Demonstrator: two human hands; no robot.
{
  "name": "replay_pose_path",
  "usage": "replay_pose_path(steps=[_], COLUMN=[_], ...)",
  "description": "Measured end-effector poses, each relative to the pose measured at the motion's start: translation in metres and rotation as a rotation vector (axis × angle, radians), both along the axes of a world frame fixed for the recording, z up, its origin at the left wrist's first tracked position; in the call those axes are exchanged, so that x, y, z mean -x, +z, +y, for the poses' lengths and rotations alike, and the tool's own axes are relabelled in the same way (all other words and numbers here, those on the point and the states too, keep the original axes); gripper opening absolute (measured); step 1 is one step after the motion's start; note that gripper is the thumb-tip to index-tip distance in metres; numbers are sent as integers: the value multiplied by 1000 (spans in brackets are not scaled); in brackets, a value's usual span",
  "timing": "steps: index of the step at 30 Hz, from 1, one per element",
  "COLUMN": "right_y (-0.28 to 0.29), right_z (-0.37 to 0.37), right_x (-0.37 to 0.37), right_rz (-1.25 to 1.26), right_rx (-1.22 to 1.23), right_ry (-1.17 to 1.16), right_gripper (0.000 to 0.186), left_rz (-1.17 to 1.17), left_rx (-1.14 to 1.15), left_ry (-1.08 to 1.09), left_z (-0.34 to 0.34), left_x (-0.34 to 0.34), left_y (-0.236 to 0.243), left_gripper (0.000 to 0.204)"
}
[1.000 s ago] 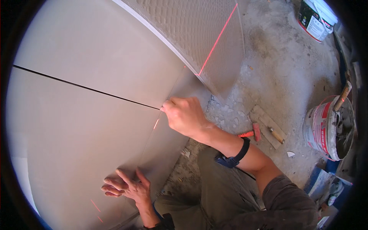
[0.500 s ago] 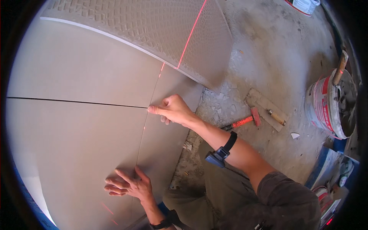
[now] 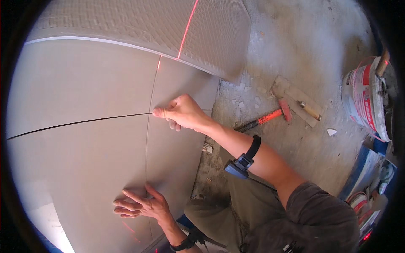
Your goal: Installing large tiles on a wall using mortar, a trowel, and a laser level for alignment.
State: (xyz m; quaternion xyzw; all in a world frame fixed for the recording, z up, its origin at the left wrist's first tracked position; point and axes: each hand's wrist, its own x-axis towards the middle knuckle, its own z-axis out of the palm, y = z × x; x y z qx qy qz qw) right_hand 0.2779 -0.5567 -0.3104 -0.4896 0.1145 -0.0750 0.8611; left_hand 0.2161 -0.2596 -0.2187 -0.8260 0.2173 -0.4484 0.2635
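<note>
Large beige tiles (image 3: 84, 84) meet at a dark gap and a thin seam. My right hand (image 3: 181, 113) is at their crossing, its thumb tip on the joint and fingers curled; anything inside is hidden or too small to name. Lower down, my left hand (image 3: 141, 204) lies open on the tile, fingers spread. A raised tile (image 3: 126, 23) with a textured face and a red laser line spans the top of the view. Right of the tiles lie a red-headed hammer (image 3: 270, 116) and a notched trowel (image 3: 295, 101) with a wooden handle.
A bucket (image 3: 358, 97) of grey mix with a wooden-handled tool stands at the right. White shards (image 3: 331, 131) lie on the dusty concrete floor (image 3: 295, 42). Blue-edged items and another container (image 3: 363, 206) sit at lower right, beside my bent legs (image 3: 219, 219).
My right hand has rotated, its thumb now stretched toward the joint. My left hand stays spread on the tile. The view has shifted, so the white bucket at top right is out of sight.
</note>
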Motion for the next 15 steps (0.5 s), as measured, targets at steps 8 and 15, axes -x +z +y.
replay_pose_path(steps=[8,15], right_y=[-25,-72], right_z=[5,-6], right_x=[-2,-10], right_rz=[0,114], right_rx=[85,187], right_ry=[-54,-3], right_gripper=[57,55], left_rz=[-2,4], left_rx=[-16,-25], left_ry=[5,-2], left_z=[4,3], left_x=[3,-6], left_y=[4,-3], left_gripper=[76,73])
